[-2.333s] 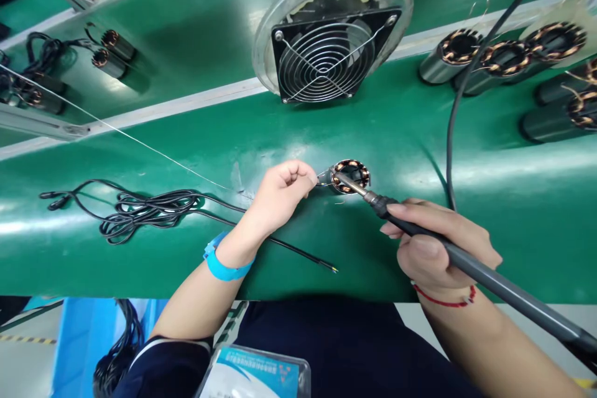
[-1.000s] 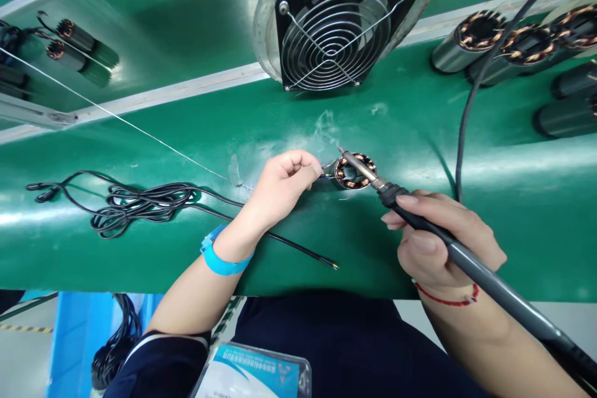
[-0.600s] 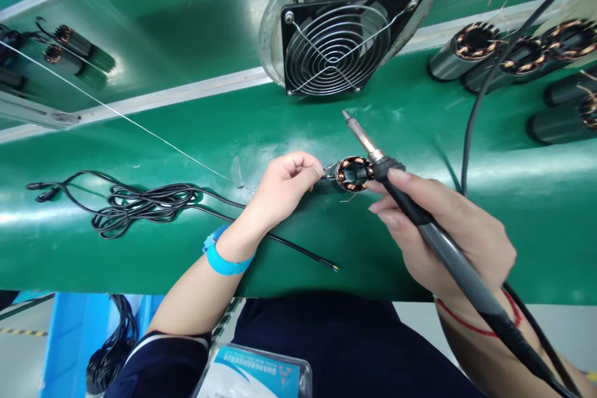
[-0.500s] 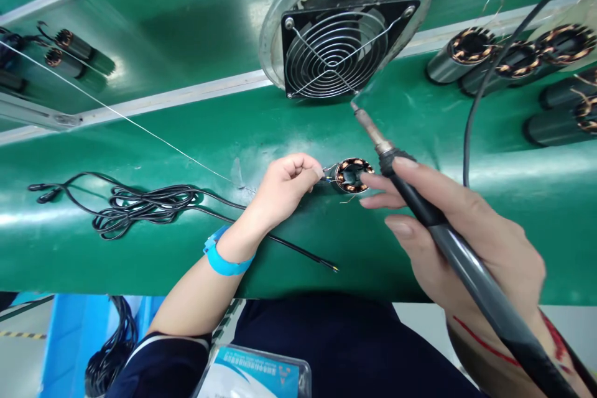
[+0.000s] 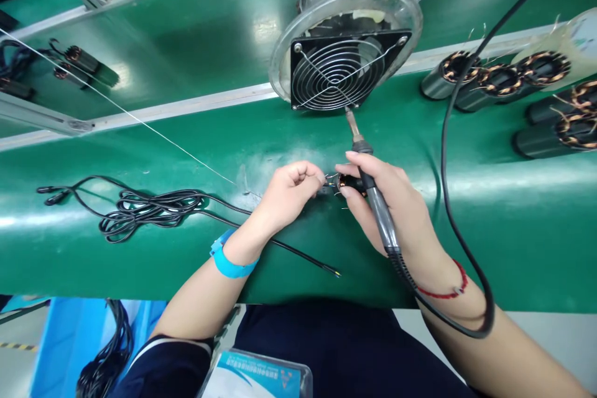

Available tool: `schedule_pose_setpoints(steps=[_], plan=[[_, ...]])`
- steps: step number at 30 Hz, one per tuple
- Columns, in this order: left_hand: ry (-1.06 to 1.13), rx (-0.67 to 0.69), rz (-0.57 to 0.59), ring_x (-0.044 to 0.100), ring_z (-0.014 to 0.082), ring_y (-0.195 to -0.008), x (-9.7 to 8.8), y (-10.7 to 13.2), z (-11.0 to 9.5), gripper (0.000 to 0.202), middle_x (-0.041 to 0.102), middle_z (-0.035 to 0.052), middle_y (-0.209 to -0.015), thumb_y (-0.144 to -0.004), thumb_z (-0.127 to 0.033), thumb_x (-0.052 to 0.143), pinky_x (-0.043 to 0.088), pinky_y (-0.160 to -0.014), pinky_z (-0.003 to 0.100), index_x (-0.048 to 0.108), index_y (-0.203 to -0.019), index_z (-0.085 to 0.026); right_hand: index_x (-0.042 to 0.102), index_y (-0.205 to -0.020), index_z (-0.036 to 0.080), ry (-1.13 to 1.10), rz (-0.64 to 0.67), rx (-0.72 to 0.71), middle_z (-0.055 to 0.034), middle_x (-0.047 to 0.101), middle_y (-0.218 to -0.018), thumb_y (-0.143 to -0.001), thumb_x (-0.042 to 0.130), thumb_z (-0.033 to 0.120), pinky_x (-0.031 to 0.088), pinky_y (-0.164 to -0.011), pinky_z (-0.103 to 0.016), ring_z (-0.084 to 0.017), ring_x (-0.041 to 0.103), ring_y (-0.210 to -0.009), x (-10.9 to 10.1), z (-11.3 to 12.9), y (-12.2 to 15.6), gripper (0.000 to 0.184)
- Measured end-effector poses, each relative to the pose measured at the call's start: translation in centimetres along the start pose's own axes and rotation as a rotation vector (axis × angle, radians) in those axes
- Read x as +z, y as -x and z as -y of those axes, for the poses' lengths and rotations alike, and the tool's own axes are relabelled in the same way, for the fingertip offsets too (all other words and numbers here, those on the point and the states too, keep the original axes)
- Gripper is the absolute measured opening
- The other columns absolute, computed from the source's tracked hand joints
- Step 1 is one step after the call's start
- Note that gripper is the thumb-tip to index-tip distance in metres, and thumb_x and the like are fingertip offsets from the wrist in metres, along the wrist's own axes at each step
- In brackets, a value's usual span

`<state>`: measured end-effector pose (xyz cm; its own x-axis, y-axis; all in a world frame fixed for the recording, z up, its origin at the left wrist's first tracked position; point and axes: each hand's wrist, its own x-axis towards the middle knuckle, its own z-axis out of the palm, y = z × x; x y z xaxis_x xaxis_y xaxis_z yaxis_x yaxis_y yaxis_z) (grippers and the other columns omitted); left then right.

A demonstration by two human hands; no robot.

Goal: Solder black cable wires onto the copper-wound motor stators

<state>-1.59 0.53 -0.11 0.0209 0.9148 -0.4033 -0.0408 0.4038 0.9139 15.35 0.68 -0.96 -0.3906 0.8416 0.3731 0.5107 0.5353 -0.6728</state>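
My left hand point(image 5: 293, 193) is closed in a pinch on thin wires point(image 5: 330, 180) at the near stator. That stator point(image 5: 342, 183), a dark cylinder with copper windings, lies on the green bench, partly covered by my right hand. My right hand point(image 5: 392, 199) holds a soldering iron point(image 5: 383, 217) across the palm, its tip pointing up and away toward the fan. Its thumb and fingers are also around the stator. Below my left wrist, a black cable end point(image 5: 326, 267) with bared coloured wires lies on the bench.
A fume extractor fan point(image 5: 333, 74) hangs beyond my hands. Several stators point(image 5: 501, 81) stand at the right. A coiled black cable point(image 5: 149, 211) lies at the left. Solder wire point(image 5: 153, 127) stretches down from the upper left. The iron's cord point(image 5: 445, 161) loops at the right.
My right hand has moved left and in, with the soldering iron, and its fingers have come around the stator. My left hand stays at the wires. The view has shifted slightly.
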Motion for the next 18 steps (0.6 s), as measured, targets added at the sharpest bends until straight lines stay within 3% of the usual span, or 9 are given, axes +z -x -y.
schedule_pose_setpoints(steps=[4, 10, 18], plan=[[-0.024, 0.02, -0.002, 0.037, 0.0052, -0.048, 0.0, 0.2, 0.0, 0.01, 0.047, -0.0071, -0.053, -0.076, -0.018, 0.057, 0.031, -0.051, 0.021, 0.057, -0.066, -0.017, 0.047, -0.134, 0.029, 0.011, -0.078, 0.023, -0.0031, 0.071, -0.097, -0.089, 0.058, 0.018, 0.051, -0.08, -0.041, -0.023, 0.064, -0.089, 0.4, 0.6, 0.2, 0.048], [-0.074, 0.099, -0.008, 0.04, 0.0054, -0.05, 0.1, 0.8, 0.4, 0.01, 0.051, -0.006, -0.058, -0.081, -0.018, 0.055, 0.033, -0.051, 0.02, 0.054, -0.071, -0.017, 0.049, -0.128, 0.028, 0.027, -0.077, -0.063, -0.0006, 0.067, -0.087, -0.088, 0.055, 0.013, 0.048, -0.074, -0.037, -0.02, 0.061, -0.08, 1.1, 0.6, 0.0, 0.044], [-0.292, 0.389, -0.094, 0.049, 0.0075, -0.054, -0.4, 1.5, 1.7, 0.01, 0.054, -0.0047, -0.062, -0.088, -0.02, 0.055, 0.039, -0.052, 0.02, 0.056, -0.079, -0.019, 0.048, -0.131, 0.029, -0.183, -0.113, 0.035, 0.0017, 0.065, -0.085, -0.087, 0.059, 0.014, 0.052, -0.084, -0.041, -0.019, 0.064, -0.086, 1.5, 0.3, 0.4, 0.047]])
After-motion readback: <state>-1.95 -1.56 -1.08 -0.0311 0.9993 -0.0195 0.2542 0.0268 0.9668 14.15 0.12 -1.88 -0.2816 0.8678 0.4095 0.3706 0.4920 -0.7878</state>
